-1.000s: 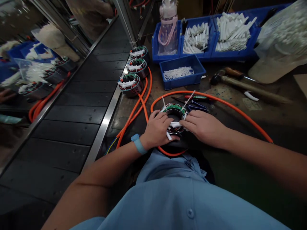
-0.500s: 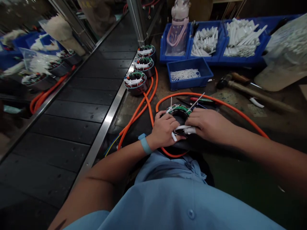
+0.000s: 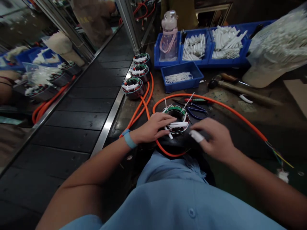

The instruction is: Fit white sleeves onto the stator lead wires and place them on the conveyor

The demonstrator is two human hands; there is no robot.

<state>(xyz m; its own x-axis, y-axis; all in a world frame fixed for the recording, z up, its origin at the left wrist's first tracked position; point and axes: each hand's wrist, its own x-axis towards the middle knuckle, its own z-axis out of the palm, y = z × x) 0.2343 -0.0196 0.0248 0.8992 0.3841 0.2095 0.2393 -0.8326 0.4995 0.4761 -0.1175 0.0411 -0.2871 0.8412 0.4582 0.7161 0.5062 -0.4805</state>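
Note:
A ring-shaped motor stator (image 3: 176, 110) with a green top, dark windings and white sleeves sits at the bench's near edge. Two thin white cable ties stick up from its far side. My left hand (image 3: 155, 127) lies over its near left side, fingers stretched towards a white sleeve (image 3: 178, 124) across the front, thumb apart below. Just right of the stator, not touching it, hovers my right hand (image 3: 214, 137), somewhat blurred. Its fingers are bent, with a gap to the thumb, which wears a white covering; I see nothing held. An orange cable (image 3: 216, 103) loops around the stator.
Blue-handled pliers (image 3: 198, 111) lie behind the stator. A blue tray (image 3: 183, 84) of thin white pieces and bins (image 3: 195, 60) of white sleeves stand further back. Hammers (image 3: 247, 91) lie right. Several stators (image 3: 133, 88) line the conveyor (image 3: 72, 118); a person (image 3: 92, 20) is beyond.
My right hand has come off the stator and moved right. My left hand has loosened and slid left, uncovering more of the stator and its white sleeves. The view has shifted slightly.

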